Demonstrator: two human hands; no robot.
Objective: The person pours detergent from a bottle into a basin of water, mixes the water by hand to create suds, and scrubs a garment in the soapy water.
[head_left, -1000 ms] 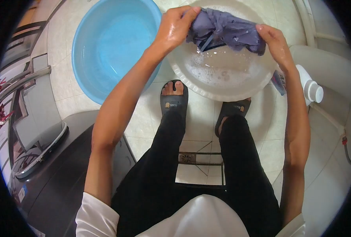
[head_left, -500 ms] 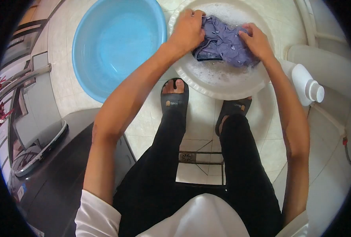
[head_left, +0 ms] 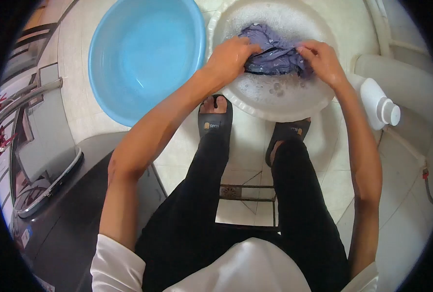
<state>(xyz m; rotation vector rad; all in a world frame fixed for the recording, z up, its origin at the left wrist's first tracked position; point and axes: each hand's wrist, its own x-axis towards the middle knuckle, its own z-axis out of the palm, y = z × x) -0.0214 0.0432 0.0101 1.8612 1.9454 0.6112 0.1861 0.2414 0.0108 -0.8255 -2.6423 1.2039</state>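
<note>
A wet, crumpled purple-grey garment [head_left: 272, 53] with small light spots and a dark band lies in a white basin [head_left: 275, 114] of soapy water. My left hand [head_left: 232, 56] is closed on the garment's left side, fingers bent over the cloth. At its right end, my right hand [head_left: 321, 58] pinches the fabric between thumb and fingers. The cloth is stretched between both hands, just at or over the suds. White foam [head_left: 294, 19] covers the water behind it, and bubbles float in front.
A blue basin [head_left: 146, 58] stands left of the white one. To the right is a white bottle [head_left: 375, 100] with a cap. My sandalled feet [head_left: 215, 117] are close to the white basin's front. A dark glossy surface [head_left: 70, 204] fills the lower left.
Both hands have come down nearer to me with the garment. The cloth looks more bunched and pulled into a narrower strip between them, and more foam shows behind it.
</note>
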